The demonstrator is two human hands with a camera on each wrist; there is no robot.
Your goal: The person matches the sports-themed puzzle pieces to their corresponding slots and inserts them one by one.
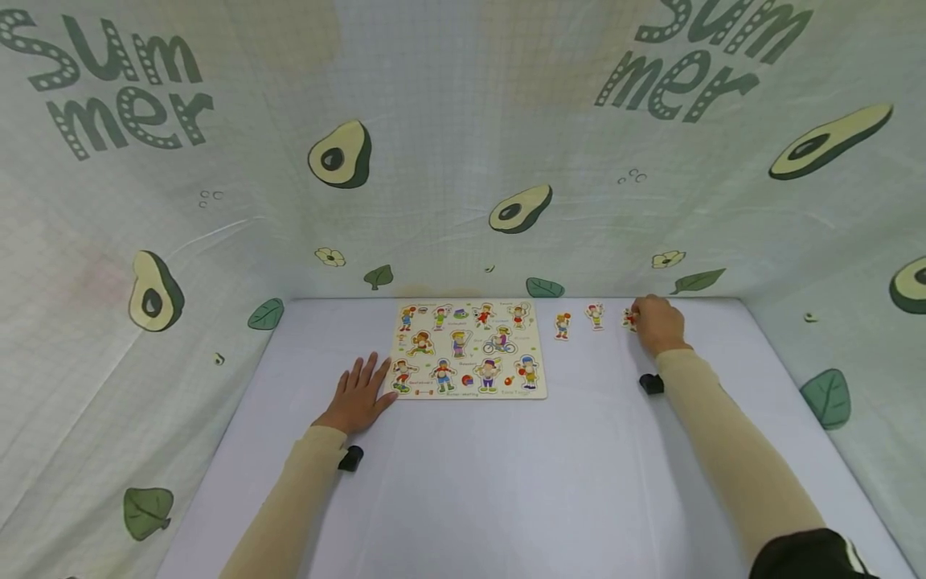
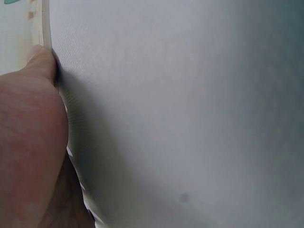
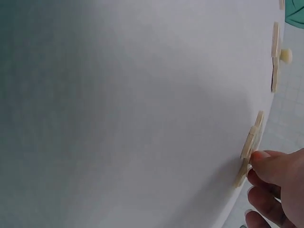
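A pale wooden puzzle board with colourful sports figures lies at the back middle of the table. My left hand rests flat at its left side, fingers spread. In the left wrist view the thumb touches the edge of the board. At the back right, my right hand pinches a figure puzzle piece, partly hidden by the fingers. The right wrist view shows that piece edge-on at the table surface, between thumb and fingers. Left of it lie two more figure pieces, one nearer the hand and one nearer the board.
The table has a white cover. A cloth printed with avocados and leaves rises behind it and at both sides. Dark wrist devices show at the left wrist and right wrist. In the right wrist view a piece has a round knob.
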